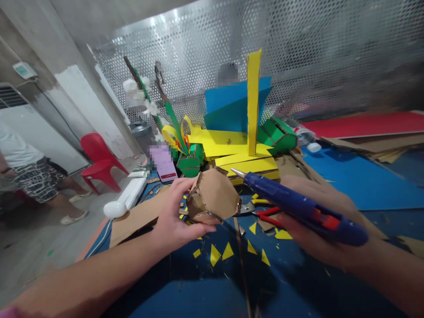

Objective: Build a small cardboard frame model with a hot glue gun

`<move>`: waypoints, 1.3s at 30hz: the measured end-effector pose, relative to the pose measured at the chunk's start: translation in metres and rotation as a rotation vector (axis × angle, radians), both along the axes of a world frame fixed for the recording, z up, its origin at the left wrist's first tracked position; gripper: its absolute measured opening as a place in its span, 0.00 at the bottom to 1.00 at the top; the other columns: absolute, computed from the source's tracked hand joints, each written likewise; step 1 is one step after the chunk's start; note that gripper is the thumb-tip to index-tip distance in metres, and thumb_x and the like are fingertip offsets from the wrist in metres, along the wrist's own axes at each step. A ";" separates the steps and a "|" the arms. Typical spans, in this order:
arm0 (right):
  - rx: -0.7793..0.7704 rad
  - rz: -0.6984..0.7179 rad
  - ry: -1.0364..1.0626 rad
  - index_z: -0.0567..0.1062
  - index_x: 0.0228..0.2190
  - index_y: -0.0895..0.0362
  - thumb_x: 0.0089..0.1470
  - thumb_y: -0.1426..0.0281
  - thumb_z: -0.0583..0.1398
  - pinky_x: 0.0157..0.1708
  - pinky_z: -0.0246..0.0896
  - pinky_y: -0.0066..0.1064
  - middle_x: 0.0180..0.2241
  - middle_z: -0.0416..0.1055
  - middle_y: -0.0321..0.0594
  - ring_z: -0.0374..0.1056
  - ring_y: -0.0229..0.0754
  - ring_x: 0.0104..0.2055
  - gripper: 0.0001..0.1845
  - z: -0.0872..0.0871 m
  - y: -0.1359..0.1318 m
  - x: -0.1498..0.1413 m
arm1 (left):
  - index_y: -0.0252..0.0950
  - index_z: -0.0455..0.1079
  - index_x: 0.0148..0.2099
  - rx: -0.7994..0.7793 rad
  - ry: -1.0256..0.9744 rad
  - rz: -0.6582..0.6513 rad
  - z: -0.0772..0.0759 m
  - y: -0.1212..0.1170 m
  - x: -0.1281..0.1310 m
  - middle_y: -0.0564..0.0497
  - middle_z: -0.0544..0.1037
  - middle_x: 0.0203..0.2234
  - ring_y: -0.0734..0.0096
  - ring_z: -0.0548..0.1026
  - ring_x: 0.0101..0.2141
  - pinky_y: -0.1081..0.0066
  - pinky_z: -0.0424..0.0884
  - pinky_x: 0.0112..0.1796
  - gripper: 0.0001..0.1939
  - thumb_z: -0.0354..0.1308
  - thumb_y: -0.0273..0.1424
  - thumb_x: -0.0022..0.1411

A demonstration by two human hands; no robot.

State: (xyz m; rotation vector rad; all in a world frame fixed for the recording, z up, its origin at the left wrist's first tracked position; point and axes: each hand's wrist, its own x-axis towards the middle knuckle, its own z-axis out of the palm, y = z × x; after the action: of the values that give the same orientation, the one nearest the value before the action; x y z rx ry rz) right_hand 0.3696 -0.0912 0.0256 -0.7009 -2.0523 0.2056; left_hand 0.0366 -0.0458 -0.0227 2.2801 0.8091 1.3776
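Observation:
My left hand (174,218) is closed on a brown cardboard faceted shape (213,196), held just above the blue table. My right hand (318,221) grips a blue glue gun (298,206) with a red trigger; its metal nozzle points left, close to the top of the cardboard shape. Red-handled scissors (265,213) lie on the table under the gun. Small yellow paper triangles (228,251) are scattered below both hands.
Yellow sheets (232,143), a tall yellow strip (253,101), blue card (228,108) and green cardboard pieces (278,134) stand behind. A phone (163,163) lies at left. Red board (364,123) at right. A red chair (97,161) and a person's legs (49,185) are on the floor left.

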 end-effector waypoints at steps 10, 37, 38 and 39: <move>-0.008 0.102 0.055 0.71 0.35 0.50 0.62 0.71 0.66 0.24 0.56 0.36 0.29 0.66 0.34 0.62 0.40 0.26 0.08 -0.005 0.003 -0.001 | 0.51 0.68 0.74 0.093 0.064 -0.022 0.006 -0.002 0.003 0.42 0.74 0.60 0.49 0.72 0.59 0.47 0.74 0.61 0.52 0.83 0.51 0.52; 0.044 0.025 -0.051 0.74 0.41 0.50 0.65 0.70 0.64 0.26 0.65 0.33 0.31 0.72 0.35 0.68 0.40 0.29 0.04 -0.001 0.001 -0.003 | 0.50 0.69 0.73 0.122 0.071 -0.001 0.010 -0.005 0.005 0.42 0.75 0.58 0.49 0.75 0.57 0.50 0.76 0.57 0.51 0.82 0.54 0.52; 0.043 0.021 -0.060 0.74 0.41 0.50 0.65 0.71 0.64 0.26 0.65 0.33 0.31 0.72 0.35 0.68 0.39 0.28 0.04 0.000 0.001 -0.003 | 0.50 0.69 0.73 0.116 0.065 -0.003 0.009 -0.004 0.005 0.42 0.75 0.59 0.49 0.74 0.57 0.50 0.76 0.57 0.51 0.82 0.54 0.53; 0.044 0.018 -0.068 0.75 0.41 0.50 0.65 0.71 0.64 0.25 0.65 0.33 0.30 0.72 0.35 0.68 0.39 0.28 0.04 0.001 0.001 -0.003 | 0.49 0.69 0.73 0.110 0.060 -0.005 0.009 -0.004 0.005 0.42 0.75 0.59 0.49 0.74 0.57 0.50 0.76 0.58 0.51 0.82 0.55 0.53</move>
State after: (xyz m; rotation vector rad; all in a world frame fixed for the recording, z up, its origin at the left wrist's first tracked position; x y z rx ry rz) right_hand 0.3668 -0.0898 0.0265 -0.6707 -2.1221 0.1479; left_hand 0.0412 -0.0500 -0.0140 2.4156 0.7624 1.3895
